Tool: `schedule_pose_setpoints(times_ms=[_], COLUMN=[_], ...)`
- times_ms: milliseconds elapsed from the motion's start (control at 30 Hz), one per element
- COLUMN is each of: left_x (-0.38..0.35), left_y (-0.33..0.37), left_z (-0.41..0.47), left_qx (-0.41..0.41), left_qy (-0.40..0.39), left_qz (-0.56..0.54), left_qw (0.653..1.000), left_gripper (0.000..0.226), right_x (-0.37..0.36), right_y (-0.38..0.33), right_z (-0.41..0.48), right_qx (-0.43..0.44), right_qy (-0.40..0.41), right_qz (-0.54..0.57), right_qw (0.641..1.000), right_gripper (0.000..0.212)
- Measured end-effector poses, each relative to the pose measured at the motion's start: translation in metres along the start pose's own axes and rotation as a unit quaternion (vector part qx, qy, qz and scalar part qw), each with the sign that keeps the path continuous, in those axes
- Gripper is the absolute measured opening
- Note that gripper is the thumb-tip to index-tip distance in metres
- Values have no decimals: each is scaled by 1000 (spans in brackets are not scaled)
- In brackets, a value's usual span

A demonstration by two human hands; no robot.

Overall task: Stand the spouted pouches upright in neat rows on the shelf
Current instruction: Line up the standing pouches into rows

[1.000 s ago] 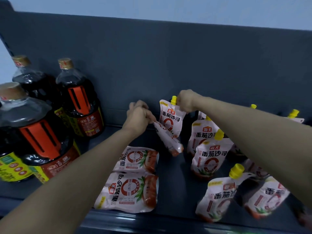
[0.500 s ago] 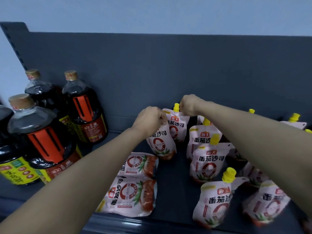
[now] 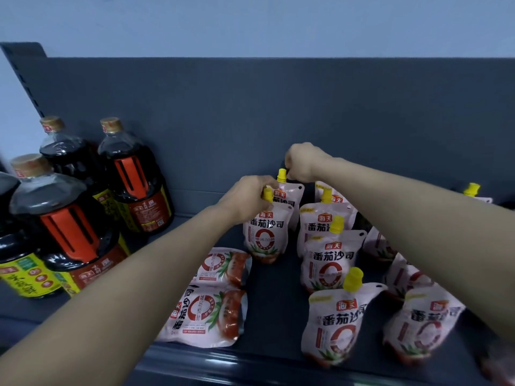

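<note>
Left hand pinches the yellow-capped spout of the front pouch, a white and red sachet, with fingers curled round its top corner. A second ago this pouch hung slanted in the air from the same grip; now it stands upright with its base on the dark grey shelf, directly in front of the rear pouch. Whether the two touch cannot be told. Right hand has stayed where it was, fingers curled, pinching the top edge of the rear pouch just beside its cap, apparently to steady it.

A new column on the left now looks two deep, so the likely next step is to let go and check that both stay up. Two flat pouches lie face up near the front lip, one behind the other, not yet stood. To the right, standing pouches form a column from back to front; more beyond them are partly hidden by the right forearm, and some seem to lean.

Behind the shelf rises a plain grey back panel. At the left stand large dark sauce bottles with orange handles and tan caps. Above the panel is a pale blue wall
</note>
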State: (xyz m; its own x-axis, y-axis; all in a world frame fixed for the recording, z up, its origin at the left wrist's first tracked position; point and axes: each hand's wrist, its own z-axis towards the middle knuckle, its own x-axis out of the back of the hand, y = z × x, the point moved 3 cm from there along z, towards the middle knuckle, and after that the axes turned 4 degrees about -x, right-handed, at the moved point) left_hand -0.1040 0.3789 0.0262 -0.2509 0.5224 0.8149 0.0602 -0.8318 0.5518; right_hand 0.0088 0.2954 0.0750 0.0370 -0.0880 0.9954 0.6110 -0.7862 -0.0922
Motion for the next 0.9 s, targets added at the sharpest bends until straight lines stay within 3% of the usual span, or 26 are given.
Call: schedule_pose_setpoints(times_ms=[100,433,600,767,900], left_x=[1,6,29,58,59], left_y=[0,1,-4,-27,-53], left_z=[-4,-12,-26,-65,-114], left_qx=[15,47,83,191,315], left_qy=[8,36,112,181,79], left_qz=[34,45,38,68,105], left_qw=[999,997,989,962,940], left_gripper=[14,11,35,15,21], right_x=[8,21,24,18,-9], right_y=[-3,-15,-27,-76,-130], right_z=[-6,-26,-31,-38,-49], right_qx=[14,62,91,181,267], right_qy=[17,31,41,7,-79], right_qz=[19,34,41,56,0], right_qw=[1000,997,994,982,960], right_gripper=[25,27,24,18,22])
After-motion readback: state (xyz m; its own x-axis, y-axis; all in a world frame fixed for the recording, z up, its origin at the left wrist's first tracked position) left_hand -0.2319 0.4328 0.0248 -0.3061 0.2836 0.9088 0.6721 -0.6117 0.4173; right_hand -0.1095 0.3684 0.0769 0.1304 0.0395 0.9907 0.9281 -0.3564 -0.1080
